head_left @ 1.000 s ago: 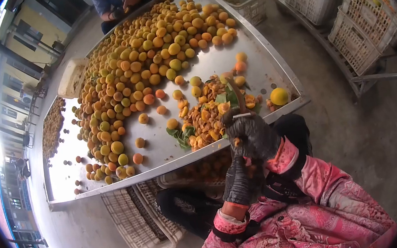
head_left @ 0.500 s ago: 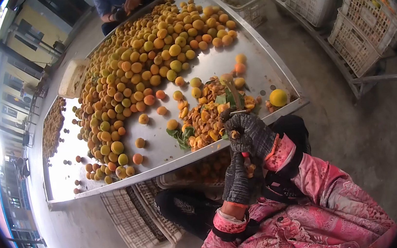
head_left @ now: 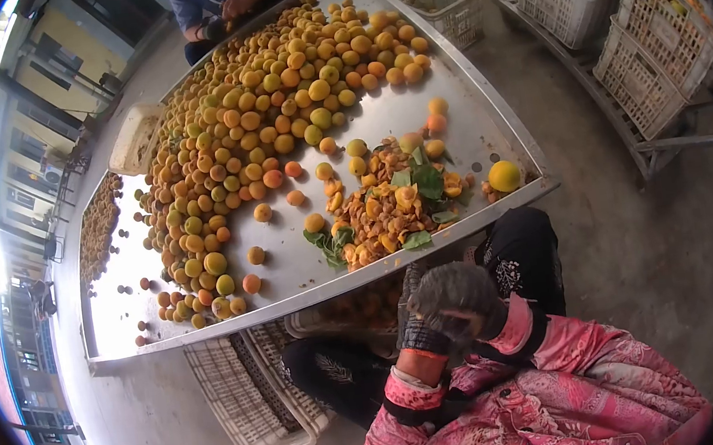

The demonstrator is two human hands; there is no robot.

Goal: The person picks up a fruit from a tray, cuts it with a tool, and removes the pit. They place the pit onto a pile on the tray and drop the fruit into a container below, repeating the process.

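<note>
Both hands were found below the front rim of the counter, on the near side of the heap of orange cut apricot halves (head_left: 386, 209). The left hand (head_left: 422, 327) and the right hand (head_left: 459, 292), each in a dark grey knitted glove, were pressed together over the lap, the right curled over the left. The grip of neither hand could be judged: the gloves and the angle hid how far the fingers were spread and whatever lay between them.

The heap lay on the flat stainless-steel counter (head_left: 282, 262), close to its front rim and directly beyond the hands. The halves were small and orange to yellow, with green leaves (head_left: 427, 181) mixed in. Beyond the heap spread the mass of whole round yellow-orange apricots (head_left: 272, 100). Just beside the heap, toward the counter's corner, sat one larger round yellow fruit (head_left: 503, 176). Below the heap, under the counter, a white lattice plastic crate (head_left: 353, 309) held more orange fruit pieces.

Assessment: such fruit is light, soft and easily bruised, and cut faces would likely be wet and slippery against knitted gloves. It is best taken by the rounded skin side with gentle pressure, not pinched at the cut edge.

At the counter end farthest from the heap, another person's hands (head_left: 237, 4) were at the rim.
</note>
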